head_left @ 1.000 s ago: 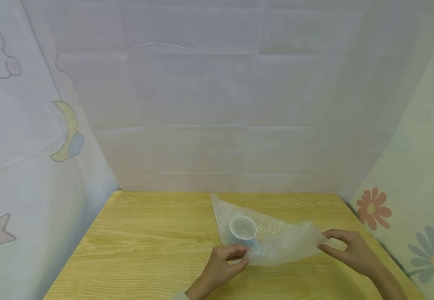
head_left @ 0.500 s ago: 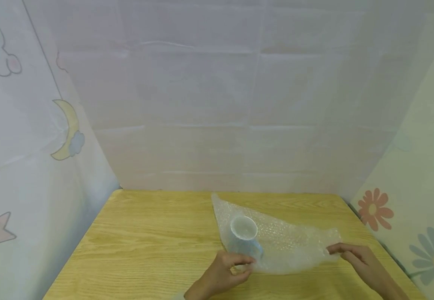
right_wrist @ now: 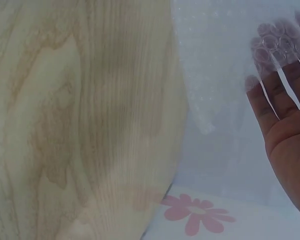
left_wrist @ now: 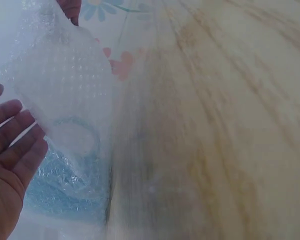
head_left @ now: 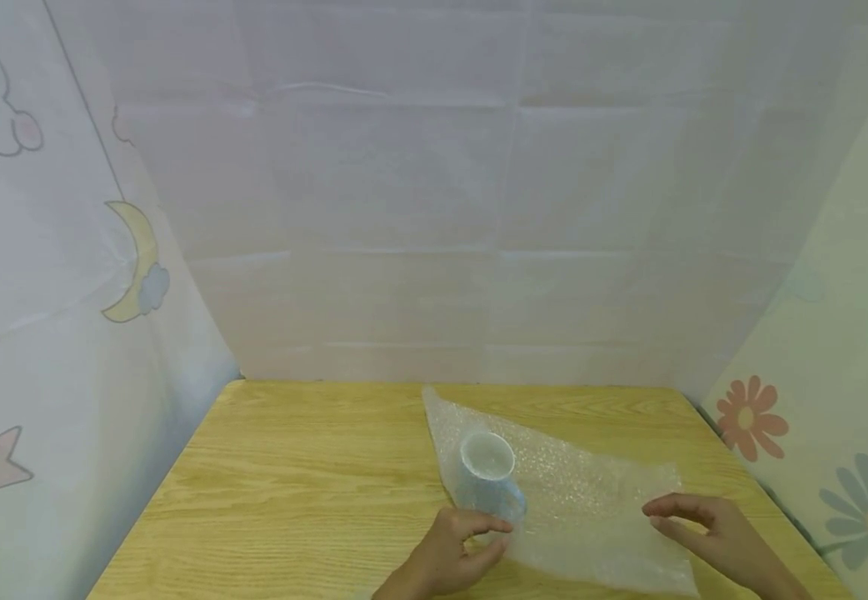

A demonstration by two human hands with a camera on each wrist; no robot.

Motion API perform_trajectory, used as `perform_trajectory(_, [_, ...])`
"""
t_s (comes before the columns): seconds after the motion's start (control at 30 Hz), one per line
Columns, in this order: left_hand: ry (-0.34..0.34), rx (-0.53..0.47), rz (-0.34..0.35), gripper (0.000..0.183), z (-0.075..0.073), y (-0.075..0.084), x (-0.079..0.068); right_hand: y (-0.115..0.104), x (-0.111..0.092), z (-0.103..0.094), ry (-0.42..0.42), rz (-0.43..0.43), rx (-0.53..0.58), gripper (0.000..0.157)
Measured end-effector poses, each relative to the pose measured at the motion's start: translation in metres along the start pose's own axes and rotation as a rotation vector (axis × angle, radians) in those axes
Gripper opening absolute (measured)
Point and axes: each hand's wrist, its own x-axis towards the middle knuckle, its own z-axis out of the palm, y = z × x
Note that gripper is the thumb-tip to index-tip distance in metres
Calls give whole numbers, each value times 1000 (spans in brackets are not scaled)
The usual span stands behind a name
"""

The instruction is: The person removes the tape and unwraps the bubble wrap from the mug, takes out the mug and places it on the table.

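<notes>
Now working at bubble wrap [head_left: 569,492] and pale-blue mug [head_left: 483,493], with left hand [head_left: 451,550] and right hand [head_left: 720,533] loosely spread, over wood-grain worktop [head_left: 291,483], before creased backdrop [head_left: 404,192], beside flower-printed sheet [head_left: 846,333].

Left grip [left_wrist: 7,175] partly outside wrist view

Yellow-toned wood-grain tabletop [head_left: 291,475], rounded at the far corners, and there on it, a translucent bubble-wrap sheet [head_left: 576,492], glinting, spread mostly right of centre, one corner right up by the far edge
</notes>
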Motion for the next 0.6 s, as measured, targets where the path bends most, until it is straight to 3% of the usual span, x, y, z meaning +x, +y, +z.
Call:
perform_trajectory(0.27, [1,25,-117,21,3,2,-5,12,-8,1,-145,49,26,20])
perform_trajectory(0.47, [-13,67,-114,32,6,0,-5,22,-17,6,-153,116,-72,25])
perform_trajectory(0.6, [-21,112,-130,38,7,-1,-5,30,-22,9,-197,174,-75,32])
